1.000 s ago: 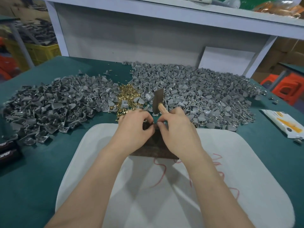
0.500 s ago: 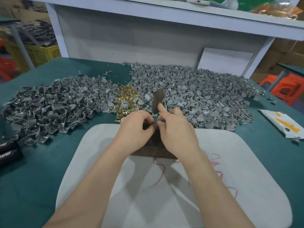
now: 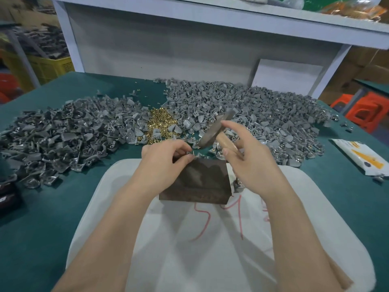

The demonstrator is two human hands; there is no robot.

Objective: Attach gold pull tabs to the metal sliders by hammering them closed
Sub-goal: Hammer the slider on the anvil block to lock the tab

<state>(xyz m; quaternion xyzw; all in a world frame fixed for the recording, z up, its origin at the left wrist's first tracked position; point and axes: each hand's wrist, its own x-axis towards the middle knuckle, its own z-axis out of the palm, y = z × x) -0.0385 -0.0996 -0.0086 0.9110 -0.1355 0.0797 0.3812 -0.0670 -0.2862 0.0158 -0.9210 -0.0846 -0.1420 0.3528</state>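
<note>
My left hand [image 3: 164, 159] pinches a small grey slider with a gold tab [image 3: 192, 153] at the far edge of a dark metal block [image 3: 202, 182]. My right hand [image 3: 248, 159] grips the wooden handle of a small hammer [image 3: 216, 131], whose dark metal head is tilted up just right of the slider. A little heap of gold pull tabs [image 3: 160, 125] lies between two big piles of grey metal sliders, the left pile [image 3: 63, 135] and the right pile [image 3: 263, 114].
The block stands on a white cushion [image 3: 315, 228] marked with red scribbles, on a green table [image 3: 31, 218]. A single slider [image 3: 237, 184] lies right of the block. A white packet [image 3: 362, 157] is at the right; dark boxes [image 3: 6, 194] at the left edge.
My right hand has pulled away from the left to the right and lifted the hammer, its head tilting. The left hand stays pinching the slider on the block.
</note>
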